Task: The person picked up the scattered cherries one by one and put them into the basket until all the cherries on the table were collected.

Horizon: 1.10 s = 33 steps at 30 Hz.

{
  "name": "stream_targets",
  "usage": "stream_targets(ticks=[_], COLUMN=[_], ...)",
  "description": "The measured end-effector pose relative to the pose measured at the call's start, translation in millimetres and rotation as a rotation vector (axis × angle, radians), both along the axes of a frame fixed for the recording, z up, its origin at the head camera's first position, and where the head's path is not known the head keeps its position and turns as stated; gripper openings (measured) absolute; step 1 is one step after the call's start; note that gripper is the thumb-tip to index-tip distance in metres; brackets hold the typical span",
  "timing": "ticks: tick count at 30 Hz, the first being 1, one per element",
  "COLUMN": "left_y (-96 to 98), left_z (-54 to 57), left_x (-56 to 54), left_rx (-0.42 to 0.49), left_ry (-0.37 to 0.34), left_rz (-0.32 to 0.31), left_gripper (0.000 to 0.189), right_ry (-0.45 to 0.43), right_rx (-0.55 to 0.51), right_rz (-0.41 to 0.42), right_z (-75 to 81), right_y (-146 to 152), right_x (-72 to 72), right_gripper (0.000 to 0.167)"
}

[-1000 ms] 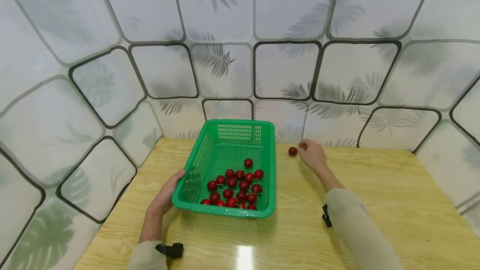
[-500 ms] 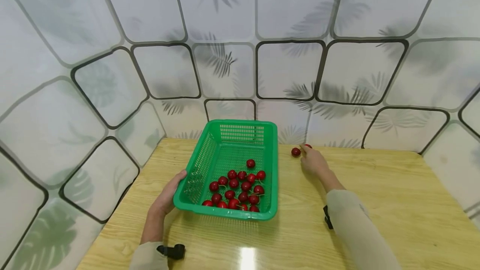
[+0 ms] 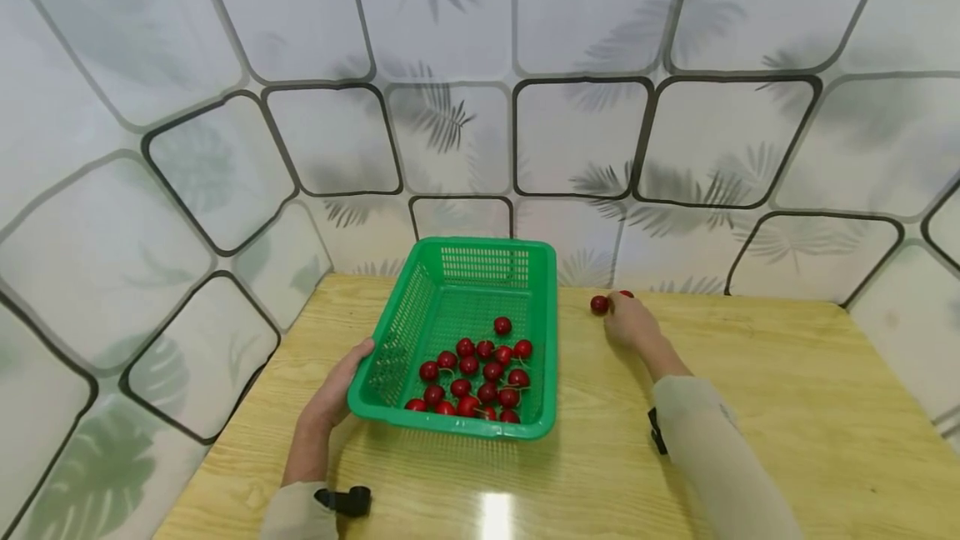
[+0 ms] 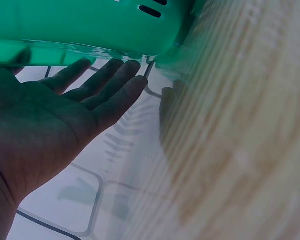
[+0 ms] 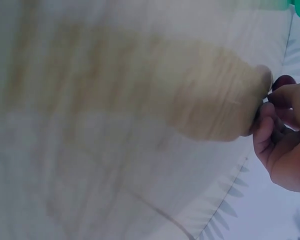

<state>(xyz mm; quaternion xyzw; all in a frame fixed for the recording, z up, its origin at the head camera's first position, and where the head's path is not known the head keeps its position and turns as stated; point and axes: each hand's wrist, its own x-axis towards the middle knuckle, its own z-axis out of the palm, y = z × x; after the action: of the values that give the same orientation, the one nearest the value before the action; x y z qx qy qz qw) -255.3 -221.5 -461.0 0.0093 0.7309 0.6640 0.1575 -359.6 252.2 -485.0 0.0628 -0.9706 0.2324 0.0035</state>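
In the head view, a green plastic basket (image 3: pixel 550 340) holds several red cherries (image 3: pixel 468 367), some with stems. My left hand (image 3: pixel 339 382) rests against the basket's left side; in the left wrist view the left hand (image 4: pixel 60 107) has its fingers extended along the green wall below the rim. At the table's back edge, the right hand (image 3: pixel 632 327) has curled fingers, with thumb and forefinger pinching at a dark red cherry (image 3: pixel 599 304). A second cherry (image 3: pixel 627 294) shows partly behind that hand. The right wrist view shows the fingertips together beside a cherry (image 5: pixel 284 82).
A wood-grain table (image 3: pixel 750 407) carries the basket. Close behind it stands a patterned wall covering (image 3: pixel 570 140), which also closes in both sides. Light reflects off the tabletop near the front.
The right hand has shifted slightly right, its pointing forefinger of half a second ago now bent in at the cherries. Both loose cherries have moved a little right. The left hand stays at the basket.
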Motion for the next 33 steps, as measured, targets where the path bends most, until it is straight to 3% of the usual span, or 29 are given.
stream_targets(ticks=[12, 22, 33], left_y=[-0.7, -0.9, -0.7], left_z=[-0.7, -0.2, 0.6], left_x=[-0.4, -2.0, -0.4], left_rx=[0.015, 0.003, 0.015], left_ry=[0.005, 0.000, 0.004], left_rz=[-0.014, -0.020, -0.017], left_gripper=[0.071, 0.069, 0.070], right_ry=[-0.038, -0.048, -0.005], right_rx=[0.087, 0.073, 0.043], right_rz=[-0.029, -0.008, 0.022], right_z=[4.6, 7.5, 6.8], right_y=[6, 14, 19], right_x=[4.6, 13.4, 20.5], right_gripper=[0.023, 0.024, 0.013])
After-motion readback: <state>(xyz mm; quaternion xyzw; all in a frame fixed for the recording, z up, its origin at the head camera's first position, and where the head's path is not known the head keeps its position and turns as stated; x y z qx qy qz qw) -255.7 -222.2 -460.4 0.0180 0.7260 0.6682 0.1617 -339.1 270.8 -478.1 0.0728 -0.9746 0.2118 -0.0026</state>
